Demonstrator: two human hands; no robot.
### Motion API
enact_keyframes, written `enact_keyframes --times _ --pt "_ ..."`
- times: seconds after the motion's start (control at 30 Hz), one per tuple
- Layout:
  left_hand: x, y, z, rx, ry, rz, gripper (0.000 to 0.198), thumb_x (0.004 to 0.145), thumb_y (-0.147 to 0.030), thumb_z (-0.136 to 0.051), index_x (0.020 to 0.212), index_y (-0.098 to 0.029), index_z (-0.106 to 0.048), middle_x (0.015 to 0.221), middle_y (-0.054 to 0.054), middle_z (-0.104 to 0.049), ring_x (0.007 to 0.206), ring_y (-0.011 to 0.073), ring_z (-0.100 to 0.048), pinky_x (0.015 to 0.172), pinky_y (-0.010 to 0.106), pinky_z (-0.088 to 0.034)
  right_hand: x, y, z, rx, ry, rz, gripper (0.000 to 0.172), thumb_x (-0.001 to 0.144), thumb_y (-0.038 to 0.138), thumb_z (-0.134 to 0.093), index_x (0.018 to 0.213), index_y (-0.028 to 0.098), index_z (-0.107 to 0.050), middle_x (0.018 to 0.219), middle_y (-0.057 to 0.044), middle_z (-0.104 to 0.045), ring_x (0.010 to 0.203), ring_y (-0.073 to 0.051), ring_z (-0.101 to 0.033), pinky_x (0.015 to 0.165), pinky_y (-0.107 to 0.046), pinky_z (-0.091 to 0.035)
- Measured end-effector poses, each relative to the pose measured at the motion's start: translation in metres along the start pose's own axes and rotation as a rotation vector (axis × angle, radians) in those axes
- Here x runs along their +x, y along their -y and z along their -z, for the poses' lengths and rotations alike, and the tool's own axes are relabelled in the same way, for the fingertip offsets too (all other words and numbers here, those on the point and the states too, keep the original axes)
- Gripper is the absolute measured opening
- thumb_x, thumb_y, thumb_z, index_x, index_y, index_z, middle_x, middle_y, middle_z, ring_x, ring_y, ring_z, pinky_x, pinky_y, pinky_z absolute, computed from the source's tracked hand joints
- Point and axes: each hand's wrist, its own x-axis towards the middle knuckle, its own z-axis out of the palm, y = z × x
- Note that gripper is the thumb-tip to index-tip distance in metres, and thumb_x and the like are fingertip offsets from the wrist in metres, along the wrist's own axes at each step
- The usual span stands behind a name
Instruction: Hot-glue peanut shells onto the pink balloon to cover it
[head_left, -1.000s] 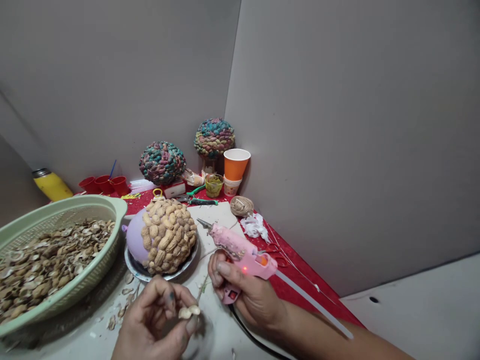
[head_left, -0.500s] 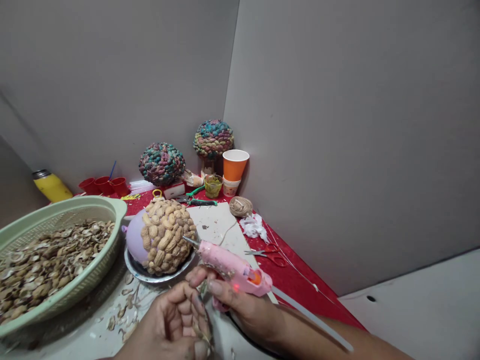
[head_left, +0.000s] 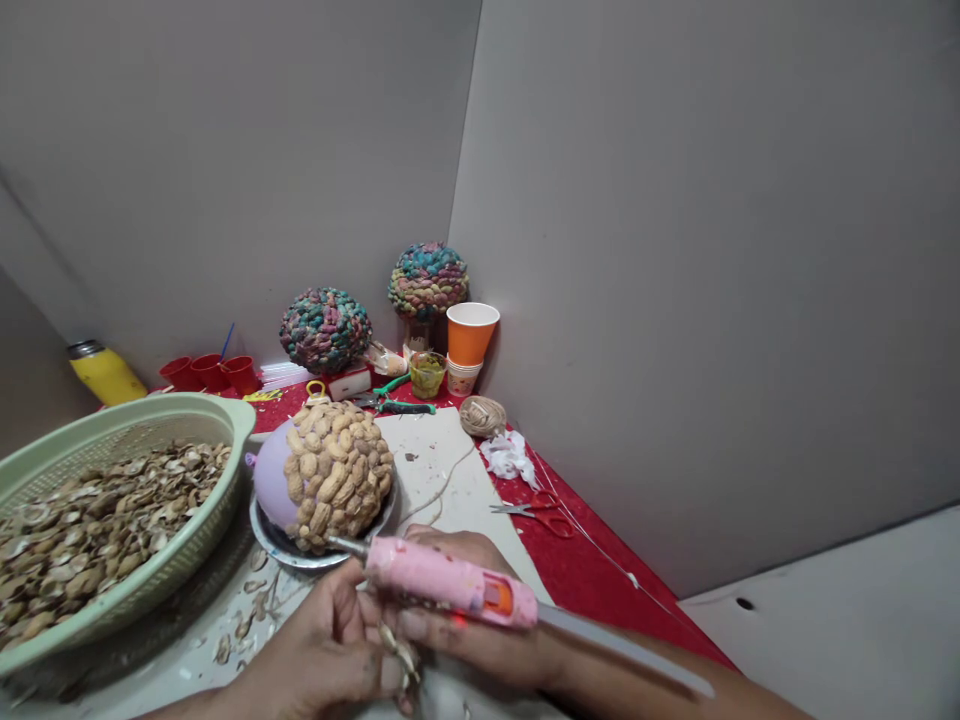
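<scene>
My right hand (head_left: pixel 480 600) is wrapped round a pink glue gun (head_left: pixel 442 580), with a long glue stick (head_left: pixel 622 645) poking out of its back end. A red light glows at its underside. The metal nozzle points left, close to the lower edge of a balloon (head_left: pixel 274 480) partly covered in peanut shells (head_left: pixel 341 470). That balloon rests in a metal bowl (head_left: pixel 289 550). Low in front, my left hand (head_left: pixel 322 640) has its fingers closed on a pale brown twisted strand (head_left: pixel 403 655) that looks like twine, partly hidden. Both hands meet there.
At left stands a green basket (head_left: pixel 241 415) of peanut shells. Behind are two coloured shell-covered balls (head_left: pixel 326 330), red cups (head_left: pixel 206 372), pliers (head_left: pixel 405 407) and an orange cup (head_left: pixel 471 340). A twine ball (head_left: pixel 482 416), tissue (head_left: pixel 510 457) and scissors (head_left: pixel 540 512) lie right.
The glue gun has dropped lower and turned more level, its nozzle moving down and left. My left hand has shifted slightly, still holding the strand. More twine shows on the board.
</scene>
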Motion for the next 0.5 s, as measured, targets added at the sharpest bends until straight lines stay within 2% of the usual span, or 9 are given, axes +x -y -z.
enact_keyframes --times 0.1,0.2,0.3,0.4,0.5 --pt "0.0020 0.0028 0.0036 0.015 0.022 0.018 0.032 0.059 -0.011 -0.080 0.085 -0.017 -0.062 0.069 -0.002 -0.059 0.061 0.0125 -0.056 0.061 0.029 -0.049 0.0032 0.0034 0.0028 -0.160 0.105 0.065 0.018 0.089 0.036 -0.060 0.085 0.021 -0.069 0.079 -0.002 -0.063 0.073 -0.018 -0.053 0.075 -0.030 -0.044" --pt "0.0051 0.0059 0.0085 0.001 0.082 0.023 0.034 0.055 -0.007 -0.077 0.083 -0.017 -0.060 0.066 -0.003 -0.058 0.058 0.0121 -0.054 0.058 0.028 -0.050 0.0047 0.0058 0.0050 -0.193 0.153 0.111 0.020 0.089 0.037 -0.059 0.089 0.020 -0.070 0.082 -0.004 -0.066 0.073 -0.018 -0.053 0.073 -0.029 -0.043" --pt "0.0055 0.0068 0.0100 0.014 0.058 0.036 0.035 0.054 -0.001 -0.072 0.083 -0.017 -0.060 0.069 -0.002 -0.059 0.060 0.0120 -0.054 0.059 0.029 -0.051 0.0053 0.0065 0.0049 -0.161 0.175 0.126 0.026 0.089 0.041 -0.056 0.088 0.019 -0.069 0.082 -0.005 -0.066 0.073 -0.019 -0.054 0.074 -0.030 -0.042" --pt "0.0038 0.0051 0.0077 0.001 0.027 0.062 0.033 0.054 0.001 -0.069 0.081 -0.016 -0.062 0.066 -0.002 -0.058 0.058 0.0110 -0.052 0.059 0.028 -0.051 0.0042 0.0046 0.0030 -0.114 0.142 0.115 0.023 0.087 0.041 -0.059 0.081 0.020 -0.066 0.076 -0.003 -0.061 0.070 -0.018 -0.053 0.073 -0.031 -0.042" --pt "0.0031 0.0014 0.0049 -0.056 0.017 0.040 0.025 0.057 -0.002 -0.073 0.076 -0.015 -0.064 0.059 -0.003 -0.056 0.054 0.0085 -0.048 0.060 0.027 -0.051 0.0021 0.0028 0.0012 -0.033 0.032 0.014 0.020 0.083 0.038 -0.065 0.076 0.020 -0.063 0.074 -0.001 -0.056 0.067 -0.017 -0.051 0.066 -0.029 -0.042"
